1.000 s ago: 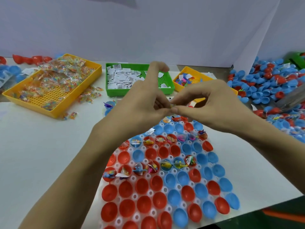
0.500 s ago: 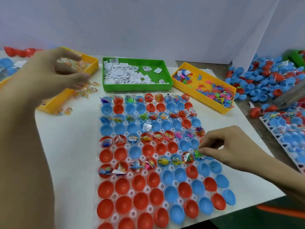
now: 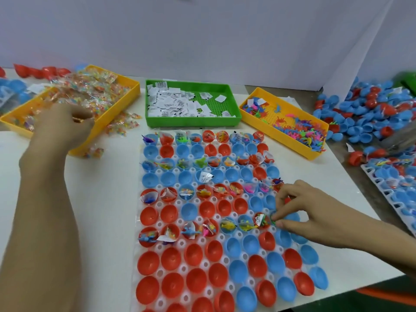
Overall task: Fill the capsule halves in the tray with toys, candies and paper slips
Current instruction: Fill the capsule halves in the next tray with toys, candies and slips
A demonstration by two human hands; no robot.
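Nearest me the tray (image 3: 203, 264) holds rows of empty red and blue halves, smooth glossy plastic bowls seated in a thin translucent white sheet with round holes between them. Further up, about mid-tray, my right hand (image 3: 299, 212) has thumb and fingertips pinched together over a blue half at the right end of a partly filled row; something small and green shows at the fingertips, I think a toy (image 3: 273, 220), though it is too small to be sure. If I let go off-centre it could skip off the slick curved wall into the next cup or through a hole, and my wrist hangs close over empty halves that look light enough to tip. Beyond that, alternate rows already carry rubbery little figures, crinkled wrappers and folded slips. My left hand (image 3: 64, 122) reaches to the yellow bin (image 3: 126, 95) of candies (image 3: 94, 86), fingers curled at its near wall; motion blur hides whether they grip a packet. Slippery cellophane packets already lie spilled beside the bin, so a careless grab may drag more out. Farther back sit the green bin (image 3: 235, 112) of slips (image 3: 167, 101) and a yellow bin of toys.
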